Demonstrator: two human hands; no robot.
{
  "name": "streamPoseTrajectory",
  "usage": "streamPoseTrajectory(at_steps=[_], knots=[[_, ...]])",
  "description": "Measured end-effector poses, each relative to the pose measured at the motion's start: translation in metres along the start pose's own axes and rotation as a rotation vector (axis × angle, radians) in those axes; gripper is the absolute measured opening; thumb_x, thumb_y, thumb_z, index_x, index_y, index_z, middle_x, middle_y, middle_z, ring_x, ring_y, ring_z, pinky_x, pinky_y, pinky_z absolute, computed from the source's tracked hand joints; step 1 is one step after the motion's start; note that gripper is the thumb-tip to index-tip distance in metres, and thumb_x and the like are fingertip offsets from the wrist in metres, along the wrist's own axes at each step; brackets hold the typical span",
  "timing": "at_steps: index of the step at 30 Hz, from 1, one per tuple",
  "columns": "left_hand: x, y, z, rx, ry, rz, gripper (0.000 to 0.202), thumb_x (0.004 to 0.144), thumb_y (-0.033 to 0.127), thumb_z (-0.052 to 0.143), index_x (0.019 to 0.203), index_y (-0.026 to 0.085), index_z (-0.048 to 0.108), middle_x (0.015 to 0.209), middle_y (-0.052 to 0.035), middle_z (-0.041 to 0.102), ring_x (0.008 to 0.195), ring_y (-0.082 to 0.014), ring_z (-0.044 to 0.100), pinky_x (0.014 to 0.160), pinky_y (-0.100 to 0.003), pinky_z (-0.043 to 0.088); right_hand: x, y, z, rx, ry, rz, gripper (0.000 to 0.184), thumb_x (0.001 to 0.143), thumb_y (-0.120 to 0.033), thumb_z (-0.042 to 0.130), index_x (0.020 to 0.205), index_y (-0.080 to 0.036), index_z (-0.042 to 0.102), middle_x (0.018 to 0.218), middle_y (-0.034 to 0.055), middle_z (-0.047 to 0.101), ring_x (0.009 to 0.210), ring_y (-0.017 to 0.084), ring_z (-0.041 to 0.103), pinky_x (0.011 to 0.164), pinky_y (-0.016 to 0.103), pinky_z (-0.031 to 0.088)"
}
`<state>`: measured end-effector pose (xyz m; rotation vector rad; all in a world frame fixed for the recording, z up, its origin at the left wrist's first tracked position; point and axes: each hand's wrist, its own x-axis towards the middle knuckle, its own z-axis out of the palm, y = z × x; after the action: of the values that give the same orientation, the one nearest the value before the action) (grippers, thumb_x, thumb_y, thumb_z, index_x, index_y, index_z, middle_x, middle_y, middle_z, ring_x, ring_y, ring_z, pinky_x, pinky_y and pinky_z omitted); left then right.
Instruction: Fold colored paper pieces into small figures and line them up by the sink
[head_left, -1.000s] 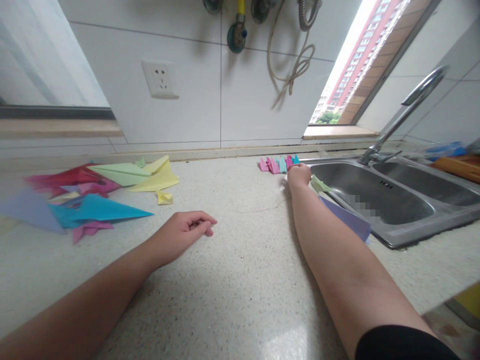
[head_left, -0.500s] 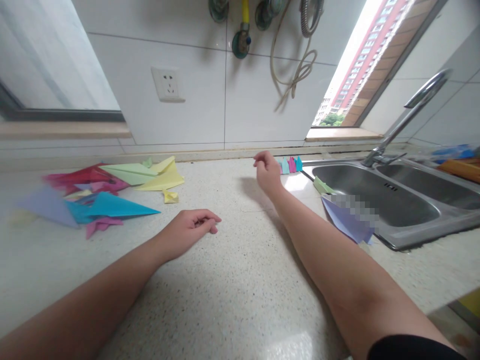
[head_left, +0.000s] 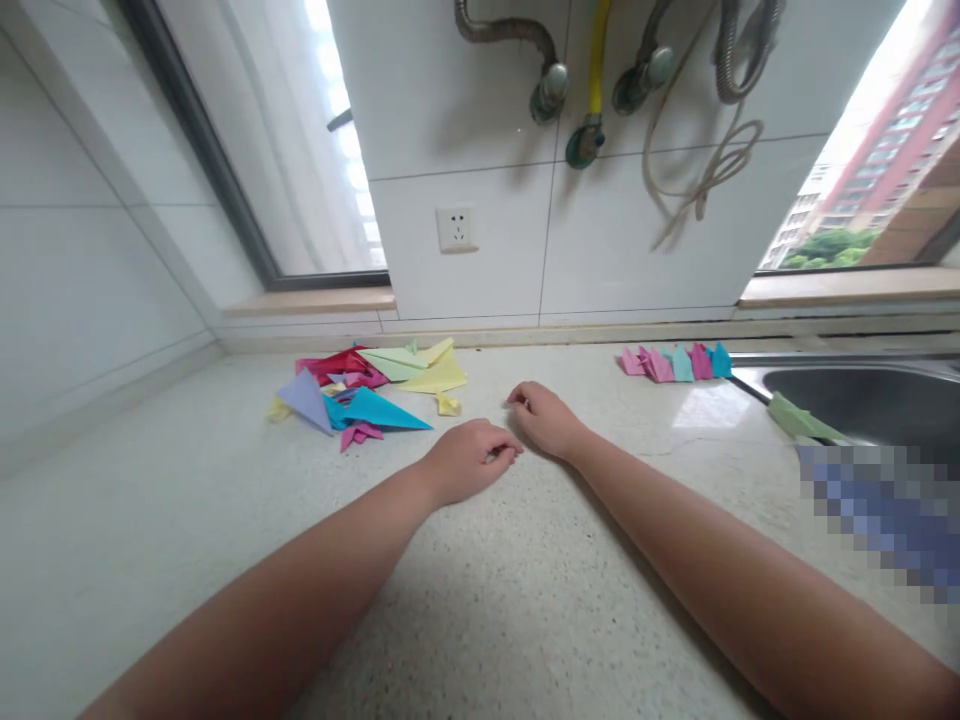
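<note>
Counter point(head_left: 187, 520): speckled stone. It carries everything here, and both forearms lie along it.
Sink point(head_left: 862, 395): steel, at the far right edge, well apart from both hands.
Pile point(head_left: 409, 368): coloured paper planes, left of and beyond the hands, near the wall.
Row point(head_left: 675, 362): small pink and blue folded pieces standing side by side, just left of the sink.
Blue plane point(head_left: 379, 410): at the front of the pile. Its long axis runs left to right, with the nose towards the hands.
Left hand point(head_left: 471, 462): resting on the counter in a loose, narrow curl, thumb against the fingers. No paper shows in it.
Right hand point(head_left: 546, 420): knuckles up with the fingers bent under, just beside the left hand. Nothing is visible in it.
Scrap point(head_left: 448, 404): a small yellow folded bit at the pile's right edge, apart from both hands.
Relation: the scrap lies just beyond and slightly left of the left hand, which is nearer to it. The right fingertips point at it from the right.
</note>
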<state>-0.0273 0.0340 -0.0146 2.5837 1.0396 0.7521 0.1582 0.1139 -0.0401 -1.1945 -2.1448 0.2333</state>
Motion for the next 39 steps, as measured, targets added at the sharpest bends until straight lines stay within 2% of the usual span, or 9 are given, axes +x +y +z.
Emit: streamPoseTrajectory(at_steps=[6,10,17,19,22,25,28,32,39], knots=[[-0.001,0.003,-0.005,0.191,-0.048,0.116,0.023,0.093,0.022,0.049,0.101,0.020,0.070,0.099,-0.0067,0.072,0.097,-0.0224,0.060,0.087,-0.036,0.046,-0.003,-0.013,0.000,-0.201,-0.035,-0.097,0.012,0.086,-0.020,0.051,0.087,-0.017,0.062,0.089,0.0100,0.063,0.088,0.022,0.056,0.079,0.031,0.040],[0.000,-0.002,-0.030,0.381,-0.064,0.103,0.025,0.093,0.025,0.049,0.107,0.018,0.069,0.101,-0.0102,0.069,0.099,-0.0252,0.058,0.091,-0.040,0.044,-0.003,-0.013,0.001,-0.220,-0.029,-0.077,0.012,0.087,-0.021,0.050,0.087,-0.017,0.061,0.089,0.0104,0.063,0.088,0.022,0.056,0.080,0.030,0.040],[-0.022,-0.079,-0.122,0.495,0.209,-0.324,0.035,0.091,0.035,0.052,0.120,0.019,0.064,0.119,-0.0108,0.064,0.114,-0.0264,0.055,0.103,-0.040,0.039,0.002,-0.005,-0.001,-0.117,-0.083,-0.062,0.014,0.085,-0.019,0.050,0.091,-0.015,0.063,0.095,0.0106,0.062,0.089,0.020,0.058,0.081,0.028,0.041],[-0.038,-0.102,-0.144,0.488,0.208,-0.449,0.040,0.088,0.040,0.055,0.121,0.018,0.064,0.121,-0.0114,0.064,0.114,-0.0276,0.056,0.103,-0.040,0.039,0.003,-0.004,-0.002,-0.104,-0.095,-0.078,0.015,0.085,-0.018,0.050,0.093,-0.015,0.063,0.096,0.0109,0.062,0.090,0.020,0.058,0.082,0.028,0.041],[-0.060,-0.124,-0.164,0.432,0.081,-0.482,0.045,0.083,0.044,0.060,0.121,0.020,0.066,0.123,-0.0102,0.065,0.115,-0.0289,0.057,0.103,-0.040,0.039,0.003,-0.002,-0.002,-0.089,-0.109,-0.093,0.016,0.085,-0.018,0.051,0.093,-0.015,0.064,0.095,0.0107,0.062,0.091,0.020,0.058,0.083,0.028,0.040],[-0.071,-0.131,-0.167,0.325,-0.052,-0.444,0.049,0.080,0.042,0.063,0.126,0.025,0.064,0.129,-0.0083,0.063,0.115,-0.0272,0.058,0.101,-0.036,0.041,0.004,0.000,-0.001,-0.070,-0.112,-0.093,0.016,0.085,-0.020,0.051,0.093,-0.015,0.065,0.094,0.0104,0.062,0.090,0.020,0.058,0.082,0.028,0.041],[-0.070,-0.131,-0.161,0.297,-0.111,-0.448,0.040,0.075,0.036,0.067,0.114,0.028,0.070,0.119,-0.0063,0.068,0.106,-0.0257,0.062,0.093,-0.034,0.043,0.003,0.001,-0.002,-0.055,-0.113,-0.092,0.016,0.085,-0.020,0.051,0.093,-0.016,0.065,0.094,0.0107,0.062,0.089,0.020,0.058,0.082,0.029,0.041],[-0.061,-0.125,-0.154,0.324,-0.067,-0.459,0.022,0.075,0.031,0.065,0.094,0.026,0.075,0.099,-0.0060,0.072,0.093,-0.0254,0.063,0.086,-0.034,0.043,0.003,-0.001,-0.003,-0.045,-0.107,-0.100,0.016,0.085,-0.019,0.052,0.093,-0.015,0.066,0.094,0.0107,0.063,0.090,0.020,0.058,0.083,0.030,0.041],[-0.041,-0.083,-0.152,0.022,0.057,-0.366,0.022,0.080,0.038,0.065,0.094,0.023,0.073,0.081,-0.0044,0.066,0.074,-0.0200,0.059,0.069,-0.030,0.043,-0.006,-0.005,-0.006,0.014,-0.082,-0.160,0.017,0.083,-0.015,0.052,0.093,-0.016,0.066,0.095,0.0091,0.062,0.086,0.019,0.057,0.081,0.030,0.042]])
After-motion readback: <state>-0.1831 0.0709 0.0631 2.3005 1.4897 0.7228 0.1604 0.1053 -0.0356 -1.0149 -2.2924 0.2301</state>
